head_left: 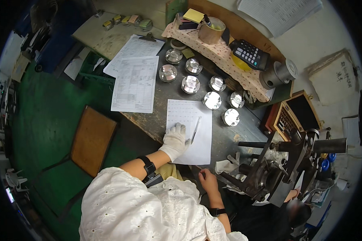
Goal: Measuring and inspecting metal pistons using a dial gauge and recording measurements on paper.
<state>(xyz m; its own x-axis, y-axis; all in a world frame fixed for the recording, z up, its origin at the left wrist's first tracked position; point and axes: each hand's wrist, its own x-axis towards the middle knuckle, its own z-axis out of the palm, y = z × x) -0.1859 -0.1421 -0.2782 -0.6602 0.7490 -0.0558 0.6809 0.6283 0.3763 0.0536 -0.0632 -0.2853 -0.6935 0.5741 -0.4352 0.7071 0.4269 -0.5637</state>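
Observation:
My left hand, in a white glove, lies on a white sheet of paper with its fingers stretched out. A slim pen rests on that sheet beside the fingers. Bare and loosely curled, my right hand is at the table's near edge, with no object visible in it. A white glove lies to its right. Beyond the sheet stand several shiny round metal parts that look like pistons, apart from one another. One of them touches or overlaps the sheet's upper right corner.
Printed forms and a clipboard lie at the left. A cloth-covered shelf holds a calculator and a tape roll. At right are a wooden gauge box, a metal fixture and another person. A chair stands left.

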